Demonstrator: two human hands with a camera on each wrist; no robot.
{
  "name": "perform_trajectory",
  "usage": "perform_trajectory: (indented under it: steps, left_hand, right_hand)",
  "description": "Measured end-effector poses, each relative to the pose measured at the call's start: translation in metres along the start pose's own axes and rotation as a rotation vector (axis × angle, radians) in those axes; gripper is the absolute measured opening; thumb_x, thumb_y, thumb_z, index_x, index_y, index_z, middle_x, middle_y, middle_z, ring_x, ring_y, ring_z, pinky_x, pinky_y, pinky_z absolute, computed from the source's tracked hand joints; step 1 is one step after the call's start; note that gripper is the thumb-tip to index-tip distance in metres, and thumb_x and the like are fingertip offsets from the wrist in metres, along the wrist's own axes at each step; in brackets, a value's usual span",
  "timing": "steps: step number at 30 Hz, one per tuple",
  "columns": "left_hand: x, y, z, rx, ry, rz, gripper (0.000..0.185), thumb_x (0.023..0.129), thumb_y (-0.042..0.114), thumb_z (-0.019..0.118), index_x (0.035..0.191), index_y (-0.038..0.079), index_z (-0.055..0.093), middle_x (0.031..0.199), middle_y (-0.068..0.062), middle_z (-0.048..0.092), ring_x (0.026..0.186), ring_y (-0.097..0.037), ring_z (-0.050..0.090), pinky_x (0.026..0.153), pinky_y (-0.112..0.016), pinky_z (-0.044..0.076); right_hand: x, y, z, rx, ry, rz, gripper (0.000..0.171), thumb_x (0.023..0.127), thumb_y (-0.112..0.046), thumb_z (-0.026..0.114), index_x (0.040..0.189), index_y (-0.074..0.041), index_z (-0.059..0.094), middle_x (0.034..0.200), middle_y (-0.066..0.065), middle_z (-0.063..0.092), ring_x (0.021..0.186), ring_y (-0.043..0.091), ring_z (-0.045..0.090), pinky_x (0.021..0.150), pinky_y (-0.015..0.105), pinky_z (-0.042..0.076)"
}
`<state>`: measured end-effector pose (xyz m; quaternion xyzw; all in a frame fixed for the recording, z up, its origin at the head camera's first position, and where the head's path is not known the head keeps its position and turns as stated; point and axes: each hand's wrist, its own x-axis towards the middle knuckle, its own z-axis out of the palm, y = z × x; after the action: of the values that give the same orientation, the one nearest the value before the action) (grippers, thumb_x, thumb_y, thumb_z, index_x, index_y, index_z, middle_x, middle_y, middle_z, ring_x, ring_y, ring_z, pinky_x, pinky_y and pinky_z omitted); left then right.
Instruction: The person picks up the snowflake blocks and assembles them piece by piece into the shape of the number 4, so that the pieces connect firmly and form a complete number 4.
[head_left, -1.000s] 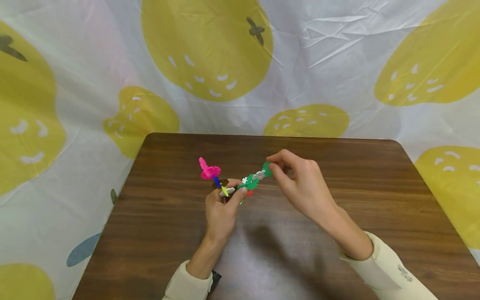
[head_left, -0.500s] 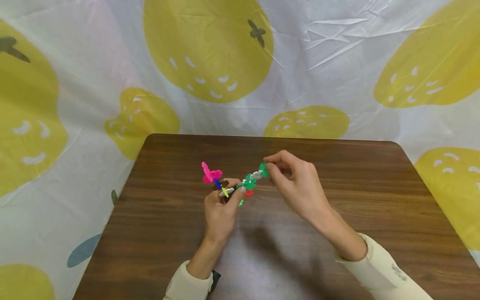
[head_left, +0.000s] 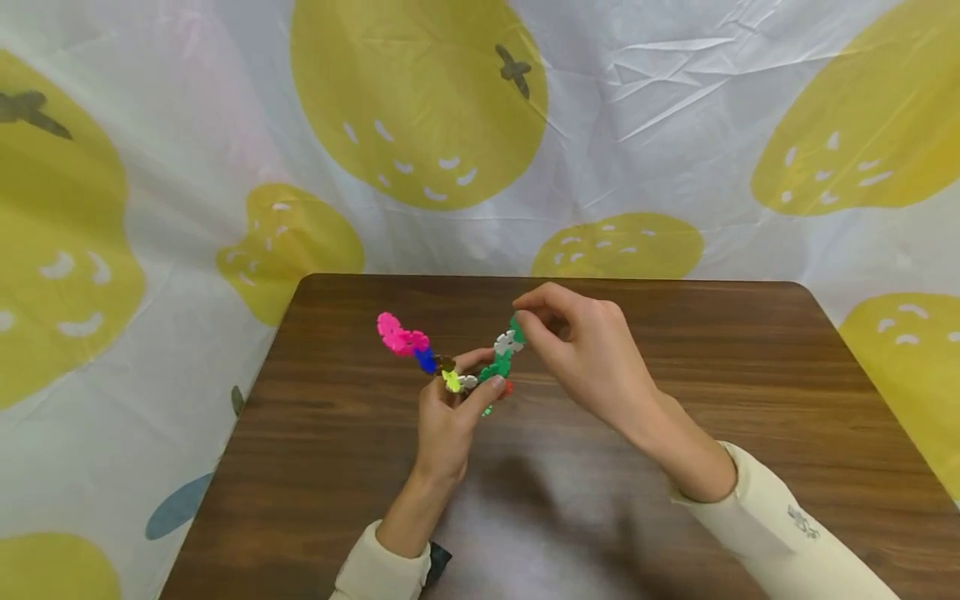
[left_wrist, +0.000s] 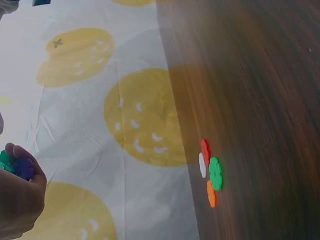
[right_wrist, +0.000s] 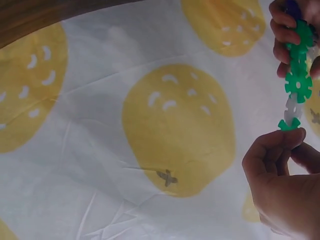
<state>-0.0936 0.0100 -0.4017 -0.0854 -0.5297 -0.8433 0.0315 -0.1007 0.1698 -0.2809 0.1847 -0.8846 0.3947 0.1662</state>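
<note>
My left hand [head_left: 446, 421] grips an assembly of interlocking snowflake discs above the table. From it a chain runs up left through yellow [head_left: 452, 381], brown and blue [head_left: 425, 360] discs to pink discs [head_left: 402, 335] at the end. On the other side a green disc [head_left: 497, 365] and a white disc [head_left: 506, 342] lead to an end green disc [head_left: 517, 327]. My right hand [head_left: 592, 358] pinches that end green disc between thumb and forefinger. In the right wrist view, the green and white chain [right_wrist: 298, 85] spans between both hands. The palm hides part of the assembly.
The brown wooden table [head_left: 315, 500] lies beneath the hands, its far edge against a hanging white cloth [head_left: 450, 237] with yellow fruit prints. In the left wrist view, red, white, green [left_wrist: 215, 173] and orange discs overlap the table's edge area.
The assembly has turned in my left hand, its pink end swinging left and flattening out. My right hand has shifted left and slightly up, still pinching the green disc.
</note>
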Motion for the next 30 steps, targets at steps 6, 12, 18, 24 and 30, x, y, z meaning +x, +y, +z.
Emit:
perform_trajectory:
  steps: [6,12,18,24,30]
  left_hand:
    - [0.000,0.000,0.002,-0.071,0.012,-0.003,0.030,0.090,-0.006,0.067,0.117,0.008,0.070,0.094,0.005,0.075,0.079,-0.009,0.074,0.074,-0.022,0.059]
    - [0.000,-0.002,0.004,-0.065,0.023,0.010,0.031,0.087,-0.007,0.071,0.115,0.006,0.072,0.092,0.003,0.078,0.079,-0.008,0.073,0.072,-0.022,0.060]
    - [-0.002,-0.003,0.004,-0.077,0.024,0.034,0.029,0.087,-0.006,0.071,0.111,0.010,0.074,0.091,0.002,0.078,0.079,-0.009,0.074,0.072,-0.022,0.061]
    - [-0.003,-0.002,0.001,-0.091,0.019,0.056,0.032,0.086,-0.007,0.070,0.116,0.004,0.073,0.091,-0.001,0.079,0.077,-0.013,0.076,0.072,-0.025,0.062]
    - [-0.003,0.001,-0.003,-0.097,0.025,0.059,0.033,0.085,-0.009,0.068,0.114,0.007,0.074,0.089,-0.002,0.079,0.076,-0.012,0.076,0.073,-0.026,0.063]
  right_hand:
    - [0.003,-0.008,0.000,0.008,-0.028,-0.038,0.012,0.097,-0.011,0.065,0.104,-0.011,0.075,0.080,-0.003,0.075,0.062,0.011,0.059,0.058,0.024,0.046]
    - [0.002,-0.012,-0.001,0.026,-0.063,-0.047,0.012,0.098,-0.014,0.069,0.107,-0.011,0.075,0.080,-0.004,0.075,0.063,0.007,0.062,0.058,0.024,0.048]
    - [-0.002,-0.006,-0.008,0.035,-0.088,-0.040,0.023,0.100,-0.023,0.070,0.120,-0.014,0.074,0.087,-0.004,0.076,0.064,0.007,0.063,0.057,0.025,0.049]
    - [-0.009,0.027,-0.020,-0.032,-0.064,0.051,0.019,0.102,-0.026,0.067,0.118,-0.018,0.074,0.093,-0.006,0.076,0.077,0.008,0.066,0.067,0.023,0.053]
    - [-0.017,0.103,0.009,-0.135,-0.214,0.138,0.025,0.099,-0.021,0.070,0.120,-0.006,0.072,0.095,0.005,0.073,0.081,0.018,0.066,0.075,0.034,0.056]
